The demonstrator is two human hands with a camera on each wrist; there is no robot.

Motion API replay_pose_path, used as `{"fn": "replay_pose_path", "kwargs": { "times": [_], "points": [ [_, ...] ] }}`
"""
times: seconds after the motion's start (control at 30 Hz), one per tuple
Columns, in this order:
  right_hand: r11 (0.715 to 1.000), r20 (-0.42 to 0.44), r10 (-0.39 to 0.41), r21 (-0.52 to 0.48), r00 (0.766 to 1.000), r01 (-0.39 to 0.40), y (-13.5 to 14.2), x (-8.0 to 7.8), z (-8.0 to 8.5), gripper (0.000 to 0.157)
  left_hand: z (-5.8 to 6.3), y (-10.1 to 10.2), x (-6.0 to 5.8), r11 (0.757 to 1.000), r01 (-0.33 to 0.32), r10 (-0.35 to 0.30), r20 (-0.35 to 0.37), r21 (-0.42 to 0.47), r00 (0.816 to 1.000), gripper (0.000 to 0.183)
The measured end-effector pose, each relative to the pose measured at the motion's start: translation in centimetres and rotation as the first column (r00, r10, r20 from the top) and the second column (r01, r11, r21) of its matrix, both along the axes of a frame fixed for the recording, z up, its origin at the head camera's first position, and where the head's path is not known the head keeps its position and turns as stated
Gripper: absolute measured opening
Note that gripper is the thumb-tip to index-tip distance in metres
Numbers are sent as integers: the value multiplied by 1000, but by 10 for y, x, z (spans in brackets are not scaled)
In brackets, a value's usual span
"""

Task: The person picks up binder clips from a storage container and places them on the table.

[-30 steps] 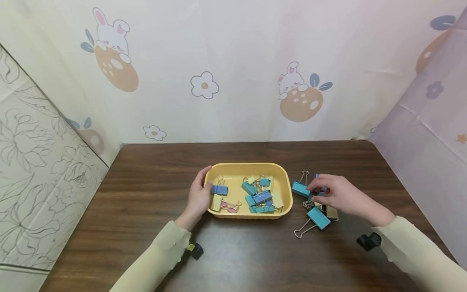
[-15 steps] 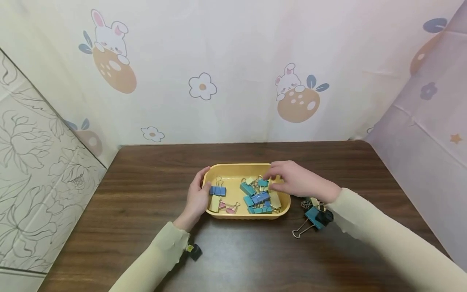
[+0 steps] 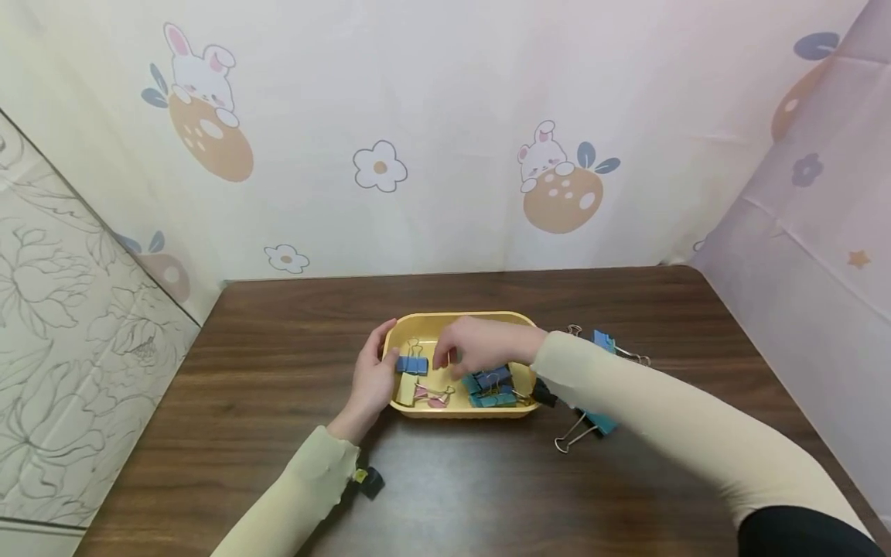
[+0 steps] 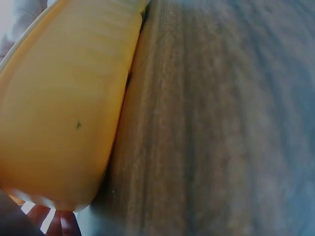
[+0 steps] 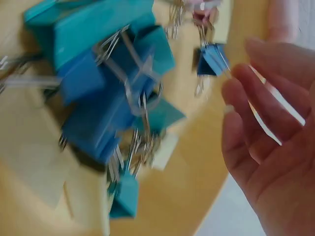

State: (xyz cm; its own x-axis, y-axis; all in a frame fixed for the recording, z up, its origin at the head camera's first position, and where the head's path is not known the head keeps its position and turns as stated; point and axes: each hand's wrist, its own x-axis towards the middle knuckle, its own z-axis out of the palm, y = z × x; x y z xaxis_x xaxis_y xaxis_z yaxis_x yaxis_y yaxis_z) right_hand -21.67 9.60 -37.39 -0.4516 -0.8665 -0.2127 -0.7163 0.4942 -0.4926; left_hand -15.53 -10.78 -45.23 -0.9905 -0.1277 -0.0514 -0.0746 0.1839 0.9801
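Observation:
My left hand [image 3: 370, 379] grips the left end of a yellow plastic tray [image 3: 459, 414], thumb over the rim. Below the tray wall [image 4: 64, 108], some of its fingers [image 4: 66, 223] show in the left wrist view. Over the middle of the tray hovers my right hand [image 3: 480, 344], fingers bent loosely; I see nothing held in it. Left of those fingers [image 5: 236, 98] lies a blue binder clip [image 3: 412, 365], beside a pale yellow clip [image 3: 407, 389] and pink clips [image 3: 437, 401]. Teal and dark blue binder clips [image 3: 496, 379] pile up in the tray's right half, partly covered by the hand.
Right of the tray, more binder clips lie on the brown wooden table [image 3: 278, 464], among them a blue clip [image 3: 602, 340] and a teal clip [image 3: 600, 422]. My right forearm hides part of that heap. A printed curtain [image 3: 445, 116] hangs behind the table.
My right hand has gone leftward from the clips on the table, past the tray's right side, to above its middle. The left hand keeps its hold on the tray.

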Motion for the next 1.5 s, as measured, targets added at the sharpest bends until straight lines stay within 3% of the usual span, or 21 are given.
{"fn": "replay_pose_path", "kwargs": {
  "times": [0.13,0.3,0.57,0.87,1.03,1.13,1.23,1.5],
  "points": [
    [993,83,59,98,995,-67,-17,6,-4,27,0,-1,0,1000,7,-6,-16,6,1000,48],
    [979,126,93,168,988,-114,-32,13,-6,32,1,-1,0,1000,2,-1,-50,13,999,47],
    [950,45,221,214,974,-226,-43,19,-14,23,0,-2,-1,1000,15,-14,-40,12,999,47],
    [930,2,194,317,981,-185,-46,25,-13,27,0,-1,-1,1000,16,-15,-36,20,999,47],
    [950,-23,164,272,986,-152,-45,24,-16,21,-2,-1,-1,1000,12,-12,-42,8,999,47],
    [970,-53,124,218,991,-109,-45,22,-18,17,-2,-1,-1,1000,11,-11,-42,9,999,48],
    [976,-69,60,214,996,-44,-46,21,-19,24,-2,-1,-1,1000,10,-10,-36,5,999,48],
    [944,-56,-67,320,996,82,-47,22,-20,18,-2,-2,-1,1000,17,-17,-32,14,999,48]
  ]
}}
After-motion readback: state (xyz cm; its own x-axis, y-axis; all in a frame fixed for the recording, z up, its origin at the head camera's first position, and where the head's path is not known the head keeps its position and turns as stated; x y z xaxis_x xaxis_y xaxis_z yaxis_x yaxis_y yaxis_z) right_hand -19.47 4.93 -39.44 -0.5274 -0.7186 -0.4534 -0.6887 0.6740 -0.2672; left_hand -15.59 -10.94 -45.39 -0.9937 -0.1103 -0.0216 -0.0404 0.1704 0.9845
